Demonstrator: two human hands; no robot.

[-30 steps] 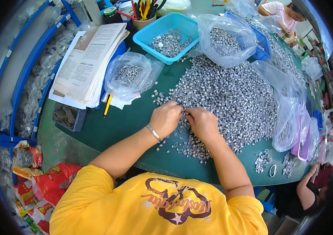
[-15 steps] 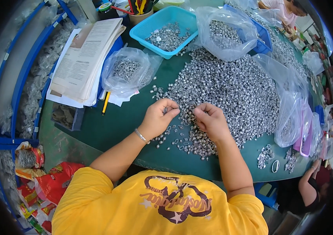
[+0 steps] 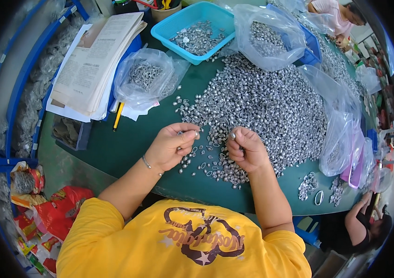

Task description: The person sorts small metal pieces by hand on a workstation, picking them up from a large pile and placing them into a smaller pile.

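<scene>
A large heap of small silvery metal pieces [image 3: 271,111], oval and bead-like, spreads over the green tabletop [image 3: 127,153]. My left hand [image 3: 171,147] hovers at the heap's left edge, its thumb and forefinger pinched on a tiny silvery piece [image 3: 197,135] whose form is mostly hidden. Over the heap's near part, my right hand [image 3: 249,149] has curled fingers and grips a small shiny metal bead [image 3: 232,135] at the thumb tip. A gap separates the two hands. Loose oval rings [image 3: 203,165] lie on the table between them.
Behind the heap stand a turquoise basket [image 3: 160,31] and a clear bag [image 3: 245,51] of metal pieces. Papers [image 3: 95,65], another bag of rings [image 3: 146,76] and a yellow-black pen [image 3: 118,116] lie left. Plastic bags [image 3: 338,120] line the right; two other people sit beyond.
My hands have drawn apart, the left one moving leftward. A shiny bead now shows at my right thumb tip. The whole view has shifted slightly.
</scene>
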